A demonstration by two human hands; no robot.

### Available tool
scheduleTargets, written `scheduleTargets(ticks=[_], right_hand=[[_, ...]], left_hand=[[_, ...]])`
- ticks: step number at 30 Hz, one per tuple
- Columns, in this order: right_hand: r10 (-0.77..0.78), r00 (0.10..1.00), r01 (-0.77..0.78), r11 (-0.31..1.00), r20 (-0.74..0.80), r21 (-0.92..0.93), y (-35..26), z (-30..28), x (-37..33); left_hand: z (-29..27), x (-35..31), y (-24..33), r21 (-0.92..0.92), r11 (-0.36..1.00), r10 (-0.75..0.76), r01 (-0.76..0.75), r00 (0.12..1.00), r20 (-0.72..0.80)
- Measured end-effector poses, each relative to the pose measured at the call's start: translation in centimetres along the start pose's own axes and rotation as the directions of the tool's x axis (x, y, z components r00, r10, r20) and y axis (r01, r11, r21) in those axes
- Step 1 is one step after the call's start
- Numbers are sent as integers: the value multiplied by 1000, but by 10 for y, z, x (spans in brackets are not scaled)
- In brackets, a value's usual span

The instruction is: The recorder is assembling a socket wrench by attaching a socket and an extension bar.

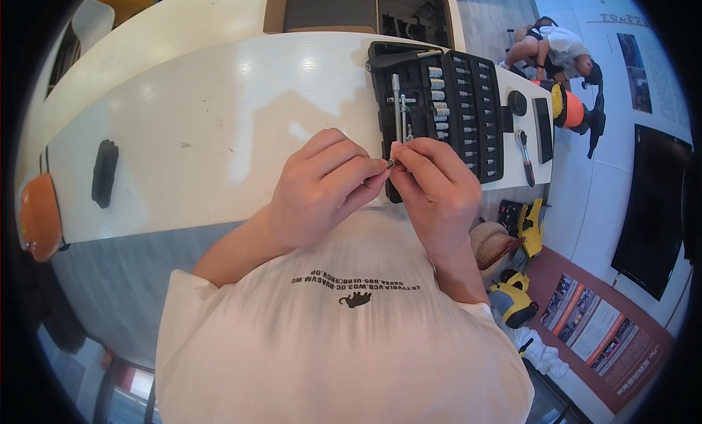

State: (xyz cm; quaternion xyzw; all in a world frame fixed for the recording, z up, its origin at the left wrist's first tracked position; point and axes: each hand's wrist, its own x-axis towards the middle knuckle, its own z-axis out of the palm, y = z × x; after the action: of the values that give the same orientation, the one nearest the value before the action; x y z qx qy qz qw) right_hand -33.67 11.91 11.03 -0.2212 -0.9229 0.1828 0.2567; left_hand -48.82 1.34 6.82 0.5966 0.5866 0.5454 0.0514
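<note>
My left hand [322, 179] and my right hand [439, 186] meet in front of my chest, at the near edge of the table. Their fingertips pinch a small metal piece [391, 163] between them, bit-sized and mostly covered by the fingers. Just beyond my right hand lies an open black socket set case [385, 95]. Silver sockets [439, 96] stand in a column inside it, beside an extension bar [396, 106]. Rows of small bits [468, 106] fill the other half. A black-handled driver [398, 59] rests along the case's far end.
Right of the case are a ratchet wrench [525, 159], a round black object [517, 102] and a flat black slab [543, 130]. A dark object [104, 173] lies far left on the white table [190, 146]. A cardboard box [276, 10] stands beyond. Another person [559, 49] bends at the back right.
</note>
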Motion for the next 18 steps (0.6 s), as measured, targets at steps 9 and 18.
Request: scheduleTargets(ticks=[9, 18], right_hand=[[87, 996, -90, 980, 25, 175, -2, 0, 0], [472, 768, -477, -27, 432, 878, 14, 1, -13]], left_hand=[[-4, -1, 2, -16, 999, -40, 40, 999, -29], [-3, 0, 1, -162, 981, -132, 110, 982, -132]])
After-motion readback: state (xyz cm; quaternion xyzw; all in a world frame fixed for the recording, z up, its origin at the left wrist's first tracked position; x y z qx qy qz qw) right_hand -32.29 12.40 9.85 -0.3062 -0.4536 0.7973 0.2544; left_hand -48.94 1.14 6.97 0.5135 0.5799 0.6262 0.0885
